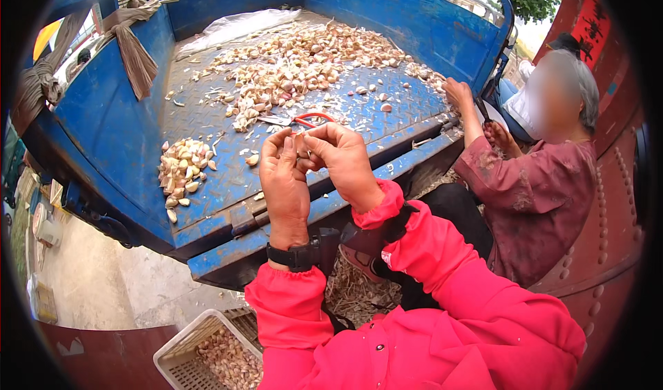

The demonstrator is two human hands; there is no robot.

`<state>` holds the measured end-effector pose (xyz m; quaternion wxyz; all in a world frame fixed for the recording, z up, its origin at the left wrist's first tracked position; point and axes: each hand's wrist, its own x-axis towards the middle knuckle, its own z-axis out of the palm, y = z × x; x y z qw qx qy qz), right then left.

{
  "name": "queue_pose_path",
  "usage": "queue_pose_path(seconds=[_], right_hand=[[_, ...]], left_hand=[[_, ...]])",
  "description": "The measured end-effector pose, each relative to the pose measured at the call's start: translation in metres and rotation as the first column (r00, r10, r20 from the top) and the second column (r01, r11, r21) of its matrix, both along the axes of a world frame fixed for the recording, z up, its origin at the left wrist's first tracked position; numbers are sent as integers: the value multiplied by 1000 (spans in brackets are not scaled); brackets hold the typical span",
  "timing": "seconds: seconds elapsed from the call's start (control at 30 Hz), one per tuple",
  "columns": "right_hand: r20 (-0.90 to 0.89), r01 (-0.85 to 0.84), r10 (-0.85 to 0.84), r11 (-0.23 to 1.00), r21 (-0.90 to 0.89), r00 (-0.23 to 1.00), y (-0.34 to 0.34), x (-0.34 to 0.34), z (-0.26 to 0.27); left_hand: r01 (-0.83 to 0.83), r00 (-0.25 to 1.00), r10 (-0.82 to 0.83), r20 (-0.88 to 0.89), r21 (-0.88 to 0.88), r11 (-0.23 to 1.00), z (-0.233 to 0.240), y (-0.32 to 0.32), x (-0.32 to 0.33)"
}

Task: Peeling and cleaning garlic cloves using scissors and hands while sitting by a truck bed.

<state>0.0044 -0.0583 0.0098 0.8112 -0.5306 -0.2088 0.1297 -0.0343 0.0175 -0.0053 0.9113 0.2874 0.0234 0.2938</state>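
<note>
My left hand [286,175] and my right hand [339,154] meet at the fingertips above the edge of a blue metal truck bed [217,203]. A small piece, seemingly a garlic clove [299,142], is pinched between them, mostly hidden by the fingers. Just beyond my fingers lie scissors with red handles [314,117], their blades partly open on the bed. A large heap of garlic cloves [295,71] spreads across the bed behind them. To the left, near the bed's edge, sits a smaller pile of cloves [184,168]. One loose clove [252,160] lies beside my left hand.
A plastic crate [178,338] holding garlic cloves stands on the ground below. At right, a person [533,198] sits close by, one hand on the bed's edge, the other gripping a dark-handled tool. White sheeting [238,27] lies at the back. Dry skins litter the ground.
</note>
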Motion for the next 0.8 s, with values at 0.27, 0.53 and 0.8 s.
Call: queue_pose_path(seconds=[0.27,0.53,0.8], right_hand=[[48,-36,39,998,-57,998,5,0,-16],[637,279,70,858,-431,768,14,7,-10],[752,388,551,644,-659,363,77,55,-9]], left_hand=[[-237,963,261,-62,257,937,-21,-3,3],[13,998,-5,58,-136,991,-33,15,2],[-187,982,166,-89,-377,907,-46,76,-18]])
